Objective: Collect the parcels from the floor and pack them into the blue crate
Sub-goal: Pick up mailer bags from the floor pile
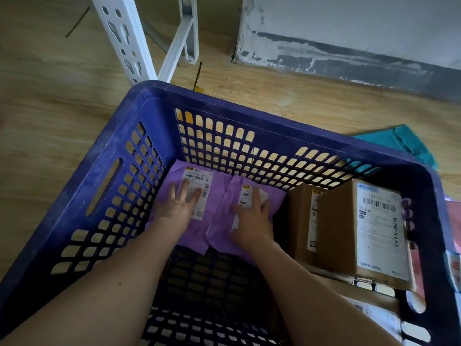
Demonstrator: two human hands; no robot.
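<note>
Hands: both reach down into the crate (274,131), bare forearms entering over its near edge. Left hand (178,203): fingers spread, palm down, pressing flat on the left mailer (171,178) and partly covering its label (197,181). Right hand (252,216): fingers spread, palm down, pressing flat on the right mailer (275,199), fingertips over its small label (245,194). Neither hand grips anything.

Crate interior, near side: the perforated bottom is bare between the forearms. A low box (369,299) lies in the near right corner, partly hidden.

Crate interior, right side: a tall box (336,233) stands against the right wall, its printed label (379,228) facing up. A slim box (298,221) stands touching its left face.

Crate interior, far side: the two purple mailers lie flat on the bottom, side by side with edges meeting. The left mailer sits in the far left corner. The right mailer reaches the slim box.

Outside the crate: the crate stands on a wood-pattern floor (50,108). A teal bag (404,143) lies on the floor just beyond the far right corner. A white slotted rack (124,38) stands beyond the far left corner. A scuffed wall (349,21) runs behind.
</note>
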